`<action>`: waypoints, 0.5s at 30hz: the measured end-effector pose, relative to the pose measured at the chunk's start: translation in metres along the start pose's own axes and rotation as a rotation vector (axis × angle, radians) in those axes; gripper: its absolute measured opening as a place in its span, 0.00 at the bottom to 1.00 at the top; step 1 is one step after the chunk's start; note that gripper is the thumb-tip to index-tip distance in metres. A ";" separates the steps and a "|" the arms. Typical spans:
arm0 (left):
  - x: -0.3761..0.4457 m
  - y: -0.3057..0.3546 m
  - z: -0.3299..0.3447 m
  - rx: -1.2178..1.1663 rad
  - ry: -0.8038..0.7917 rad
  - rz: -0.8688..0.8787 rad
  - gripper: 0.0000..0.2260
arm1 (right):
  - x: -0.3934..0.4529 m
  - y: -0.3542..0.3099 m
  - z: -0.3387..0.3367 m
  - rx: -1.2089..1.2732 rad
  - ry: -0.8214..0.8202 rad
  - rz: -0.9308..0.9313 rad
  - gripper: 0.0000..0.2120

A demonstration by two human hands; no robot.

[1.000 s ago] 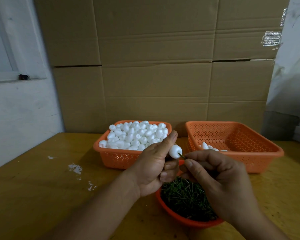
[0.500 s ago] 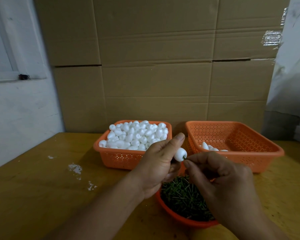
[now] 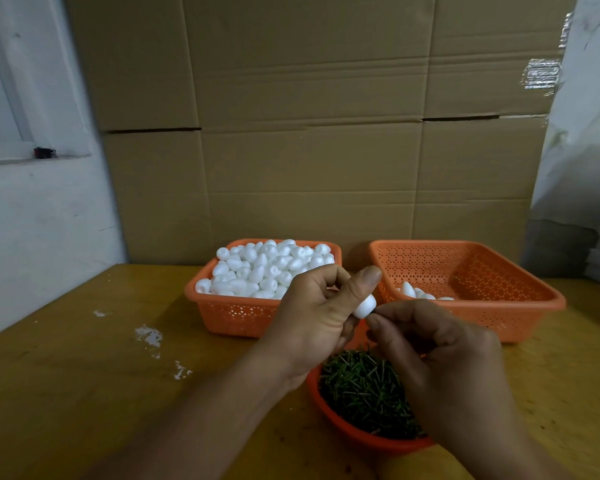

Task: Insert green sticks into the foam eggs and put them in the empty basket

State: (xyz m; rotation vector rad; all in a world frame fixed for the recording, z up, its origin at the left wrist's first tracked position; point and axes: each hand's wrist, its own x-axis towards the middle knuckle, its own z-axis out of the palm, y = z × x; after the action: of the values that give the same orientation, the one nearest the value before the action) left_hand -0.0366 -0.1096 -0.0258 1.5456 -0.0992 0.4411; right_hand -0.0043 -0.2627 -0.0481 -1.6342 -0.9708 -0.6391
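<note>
I work at a yellowish wooden table (image 3: 66, 375) marked with a few white flecks of spilled paint or plaster, pushed up against a wall of stacked cardboard boxes (image 3: 309, 133); a white wall with a window sill stands to my left and clear plastic sheeting hangs to my right. My left hand (image 3: 312, 320) pinches a white foam egg (image 3: 364, 306) between thumb and curled fingers, above the gap between the two baskets. My right hand (image 3: 440, 362) has its fingertips pinched together right at the egg's lower end; the stick they would be holding is too small for me to make out. Below my hands sits a round orange bowl (image 3: 329, 417) heaped with green sticks (image 3: 361, 389). Behind, the left orange basket (image 3: 236, 317) is piled with foam eggs, and the right orange basket (image 3: 520, 306) holds only a few in its near corner.
</note>
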 end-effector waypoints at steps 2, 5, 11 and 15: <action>0.001 0.000 -0.001 0.028 -0.005 0.032 0.15 | 0.000 0.004 0.001 0.057 0.003 0.090 0.03; 0.002 0.001 -0.003 0.040 -0.059 0.082 0.10 | 0.000 0.007 0.001 0.112 0.011 0.163 0.06; 0.001 -0.001 -0.003 0.049 -0.093 0.128 0.08 | 0.004 0.005 0.000 0.204 0.013 0.219 0.08; -0.001 0.000 -0.002 0.147 -0.080 0.231 0.05 | 0.005 0.002 -0.002 0.222 0.037 0.211 0.05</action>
State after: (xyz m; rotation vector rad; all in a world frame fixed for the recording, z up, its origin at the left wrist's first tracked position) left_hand -0.0377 -0.1076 -0.0261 1.7042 -0.3152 0.5789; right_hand 0.0000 -0.2632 -0.0450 -1.4970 -0.7988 -0.4015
